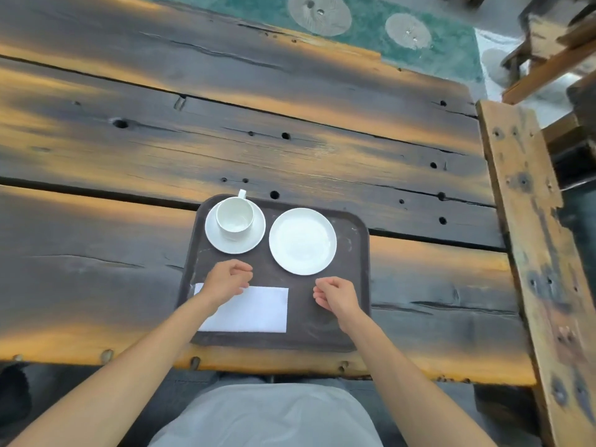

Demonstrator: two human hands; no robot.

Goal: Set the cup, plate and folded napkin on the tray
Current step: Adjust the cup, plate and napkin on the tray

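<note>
Your left hand (227, 279) hovers over the far left corner of the folded napkin (254, 309), its grip loosely curled and holding nothing; whether it touches the paper you cannot tell. Your right hand (333, 293) hangs just right of the napkin over bare tray (322, 330), fingers relaxed and half curled, also holding nothing. Both forearms reach in from the near edge of the worktop (96, 253), angled toward each other.

The napkin lies flat in the tray's near left part. The cup (234, 217) stands upright on a saucer (248, 241) in the far left corner, its handle pointing away from you. The plate (302, 241) sits beside it at far right, just apart from the saucer and a little beyond your right hand.

The tray rests near the worktop's front edge. Broad dark planks stretch open to the left and beyond; a rough wooden beam (522, 237) runs along the right side.
</note>
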